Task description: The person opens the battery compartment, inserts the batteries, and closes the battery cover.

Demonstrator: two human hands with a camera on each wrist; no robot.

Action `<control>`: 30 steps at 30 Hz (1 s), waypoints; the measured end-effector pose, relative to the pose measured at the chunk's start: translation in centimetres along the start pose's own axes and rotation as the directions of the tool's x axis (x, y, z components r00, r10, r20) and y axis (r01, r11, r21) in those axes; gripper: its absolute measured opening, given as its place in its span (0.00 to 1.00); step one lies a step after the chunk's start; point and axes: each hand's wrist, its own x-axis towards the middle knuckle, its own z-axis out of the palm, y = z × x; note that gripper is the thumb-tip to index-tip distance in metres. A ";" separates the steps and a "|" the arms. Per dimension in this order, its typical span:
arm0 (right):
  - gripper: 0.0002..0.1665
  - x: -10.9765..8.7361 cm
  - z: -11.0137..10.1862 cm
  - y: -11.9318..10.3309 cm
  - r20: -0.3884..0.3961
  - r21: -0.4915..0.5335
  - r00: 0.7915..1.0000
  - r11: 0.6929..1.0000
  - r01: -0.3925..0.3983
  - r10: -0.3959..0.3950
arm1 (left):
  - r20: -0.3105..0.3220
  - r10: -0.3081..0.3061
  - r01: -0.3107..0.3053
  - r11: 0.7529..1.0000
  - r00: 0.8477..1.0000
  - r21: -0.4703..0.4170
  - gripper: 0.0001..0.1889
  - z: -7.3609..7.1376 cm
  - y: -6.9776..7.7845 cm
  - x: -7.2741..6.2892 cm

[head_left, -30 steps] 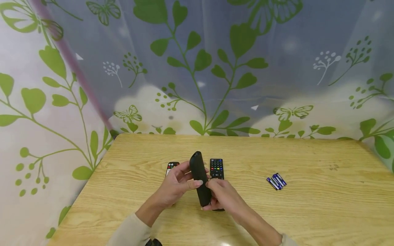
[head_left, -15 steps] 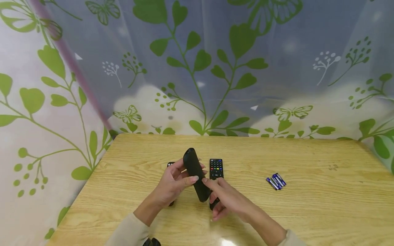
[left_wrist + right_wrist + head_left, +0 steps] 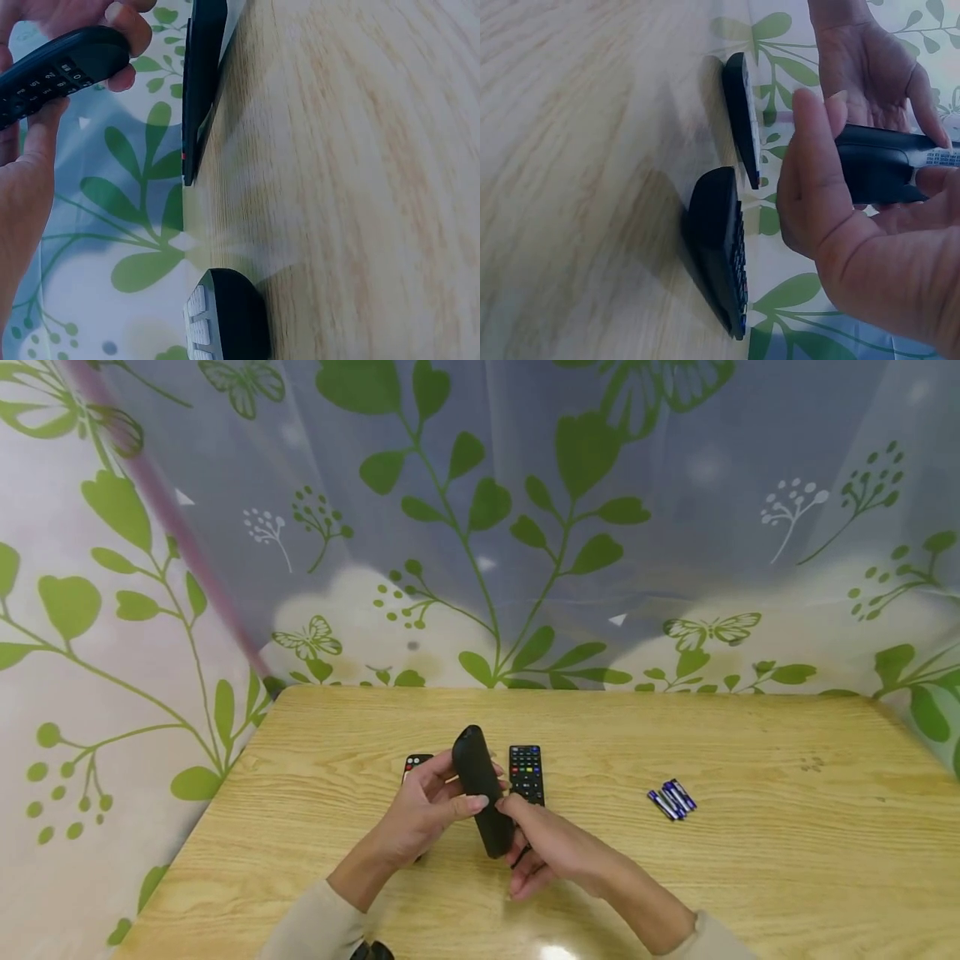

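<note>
A black remote control [image 3: 477,777] is held above the table, its back toward the head view and its buttons visible from below in the left wrist view. My left hand [image 3: 420,806] grips its side, thumb across the back and fingers behind. With the thumb on the back near the edge, my right hand [image 3: 558,852] holds the lower part; its fingers curl by the lower end. In the right wrist view, part of a pale printed label shows on the back of the remote [image 3: 877,161], beside the right thumb. Whether the battery cover has shifted, I cannot tell.
Behind the hands, a second remote [image 3: 527,768] with coloured buttons and a third remote [image 3: 417,762] with white buttons lie on the wooden table [image 3: 750,877]. Several blue-and-silver batteries [image 3: 672,800] lie to the right. A patterned curtain [image 3: 480,568] hangs at the table's back edge.
The held remote tilted left, then came slightly back right. My right hand's fingers moved down and away from its lower end. The batteries and other remotes stayed put.
</note>
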 end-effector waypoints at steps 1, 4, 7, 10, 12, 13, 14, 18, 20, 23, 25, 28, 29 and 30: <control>0.34 0.0 0.1 0.0 0.004 -0.006 1.000 1.000 -0.004 0.004 | 0.002 0.002 -0.002 1.000 1.000 0.004 0.23 0.0 0.0 0.0; 0.33 0.1 0.2 -0.2 0.004 -0.025 1.000 0.999 -0.020 0.021 | 0.000 -0.004 0.004 1.000 1.000 0.013 0.24 0.0 -0.1 0.0; 0.33 0.1 0.3 -0.4 0.000 -0.046 0.999 0.998 -0.042 0.042 | -0.006 -0.010 0.010 1.000 1.000 0.021 0.26 0.1 -0.3 0.0; 0.33 0.1 0.4 -0.5 0.005 -0.063 0.999 0.997 -0.053 0.053 | -0.003 -0.012 0.012 0.999 1.000 0.031 0.26 0.0 -0.4 -0.1; 0.33 0.1 0.4 -0.5 0.011 -0.071 0.998 0.996 -0.054 0.055 | 0.000 -0.019 0.019 0.999 1.000 0.038 0.26 0.0 -0.5 -0.1; 0.33 0.1 0.4 -0.5 0.014 -0.075 0.998 0.996 -0.054 0.056 | 0.003 -0.022 0.022 0.999 1.000 0.043 0.25 0.0 -0.6 -0.1; 0.33 0.1 0.4 -0.6 0.015 -0.079 0.998 0.995 -0.055 0.056 | 0.008 -0.024 0.023 0.998 1.000 0.050 0.25 -0.1 -0.6 -0.1; 0.33 0.2 0.4 -0.7 0.020 -0.088 0.998 0.994 -0.060 0.062 | 0.013 -0.030 0.029 0.997 0.999 0.066 0.25 -0.1 -0.7 0.0; 0.33 0.2 0.4 -0.7 0.025 -0.090 0.997 0.994 -0.064 0.067 | 0.013 -0.031 0.031 0.997 0.999 0.066 0.25 -0.2 -0.8 0.0; 0.32 0.3 0.3 -0.7 0.038 -0.090 0.997 0.994 -0.060 0.064 | 0.006 -0.033 0.032 0.998 0.999 0.055 0.26 -0.3 -0.7 0.0; 0.33 0.3 0.1 -0.7 0.050 -0.086 0.997 0.995 -0.048 0.052 | 0.000 -0.031 0.031 0.999 1.000 0.036 0.25 -0.4 -0.7 0.0; 0.34 0.4 -0.2 -0.6 0.075 -0.053 0.996 0.998 -0.039 0.043 | -0.019 -0.027 0.027 1.000 0.999 -0.006 0.22 -0.8 -0.6 0.1; 0.36 0.4 -0.3 -0.6 0.085 -0.037 0.995 0.998 -0.043 0.046 | -0.025 -0.025 0.025 0.999 0.999 -0.025 0.21 -0.9 -0.5 0.1; 0.37 0.5 -0.4 -0.6 0.097 -0.021 0.994 0.999 -0.050 0.052 | -0.028 -0.023 0.022 0.999 0.999 -0.042 0.21 -1.0 -0.5 0.1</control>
